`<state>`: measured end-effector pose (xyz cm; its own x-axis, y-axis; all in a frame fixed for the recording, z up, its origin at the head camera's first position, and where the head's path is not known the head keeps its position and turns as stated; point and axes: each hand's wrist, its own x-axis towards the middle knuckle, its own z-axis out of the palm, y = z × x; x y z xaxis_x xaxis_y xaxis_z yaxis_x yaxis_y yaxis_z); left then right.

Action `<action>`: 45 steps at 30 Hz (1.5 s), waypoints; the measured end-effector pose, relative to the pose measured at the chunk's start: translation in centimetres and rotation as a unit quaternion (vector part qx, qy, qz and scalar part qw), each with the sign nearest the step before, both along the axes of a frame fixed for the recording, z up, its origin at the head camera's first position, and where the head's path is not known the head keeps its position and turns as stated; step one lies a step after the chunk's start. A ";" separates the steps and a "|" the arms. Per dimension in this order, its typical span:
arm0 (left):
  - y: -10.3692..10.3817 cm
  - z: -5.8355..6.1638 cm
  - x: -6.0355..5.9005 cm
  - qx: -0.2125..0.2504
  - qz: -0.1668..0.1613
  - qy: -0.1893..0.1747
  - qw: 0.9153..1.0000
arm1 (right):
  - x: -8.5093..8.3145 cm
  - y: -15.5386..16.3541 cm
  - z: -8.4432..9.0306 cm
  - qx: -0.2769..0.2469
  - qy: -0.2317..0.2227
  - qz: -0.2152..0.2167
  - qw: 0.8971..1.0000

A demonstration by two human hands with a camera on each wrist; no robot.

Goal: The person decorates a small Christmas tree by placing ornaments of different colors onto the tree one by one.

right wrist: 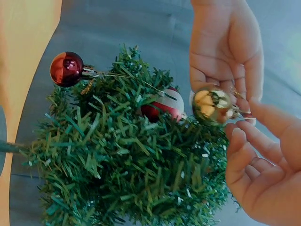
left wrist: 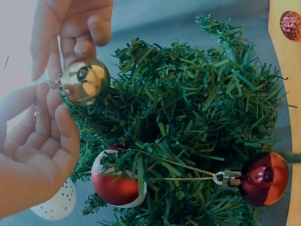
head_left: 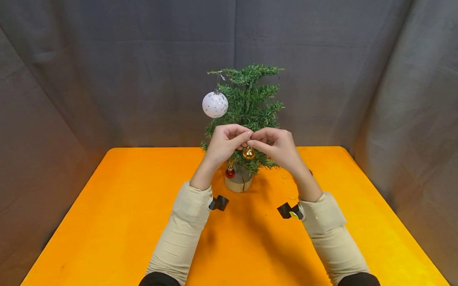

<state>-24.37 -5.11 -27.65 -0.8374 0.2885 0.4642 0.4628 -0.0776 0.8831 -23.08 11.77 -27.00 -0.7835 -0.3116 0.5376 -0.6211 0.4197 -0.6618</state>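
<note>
A shiny gold bauble (head_left: 248,153) hangs just below the fingertips of both hands, in front of a small green artificial tree (head_left: 250,105). My left hand (head_left: 223,143) pinches the bauble's thin hanging loop (left wrist: 52,82) between thumb and index finger. Opposite it, the right hand (head_left: 280,146) pinches the same loop, fingertips almost meeting the left ones. In the left wrist view a shiny red bauble (left wrist: 264,179) hangs on a gold cord, near a red-and-white bauble (left wrist: 120,181). A white speckled bauble (head_left: 215,104) hangs from an upper left branch.
The tree stands on a round wooden base (head_left: 239,180) on an orange table (head_left: 143,206). A red textured bauble (left wrist: 291,25) lies on the tabletop in the left wrist view. Grey curtains (head_left: 161,71) surround the table at the back and sides.
</note>
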 end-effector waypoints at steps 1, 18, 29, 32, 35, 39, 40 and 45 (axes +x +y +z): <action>0.0 0.0 0.0 -0.003 0.003 0.002 1.000 | -0.1 -0.2 0.0 -0.002 0.002 0.001 1.000; -0.5 -0.2 0.0 -0.071 0.085 0.042 0.993 | 1.7 -1.9 0.9 -0.077 0.054 -0.025 0.995; 0.1 0.0 -0.5 -0.072 0.130 0.090 0.985 | 1.2 -2.6 0.7 -0.102 0.118 -0.055 0.986; 0.4 -0.2 -0.8 -0.075 0.152 0.109 0.979 | 1.0 -2.8 0.6 -0.114 0.105 -0.065 0.986; 0.7 -0.3 -1.1 -0.073 0.165 0.124 0.976 | 0.9 -2.9 0.6 -0.134 0.083 -0.066 0.985; 1.0 -0.2 -1.3 -0.066 0.173 0.140 0.973 | -0.4 -2.6 -0.2 -0.159 0.076 -0.065 0.982; 1.0 -0.1 -1.3 -0.064 0.174 0.142 0.972 | -0.7 -2.5 -0.5 -0.163 0.077 -0.066 0.981; 1.2 0.3 -1.5 -0.061 0.173 0.148 0.972 | -1.2 -2.4 -0.5 -0.172 0.078 -0.071 0.980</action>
<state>-25.87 -3.87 -27.39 -0.7291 0.0823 0.6795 0.6778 0.2249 0.7000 -24.31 9.35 -27.52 -0.7062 0.0145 0.7079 -0.6772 0.2779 -0.6813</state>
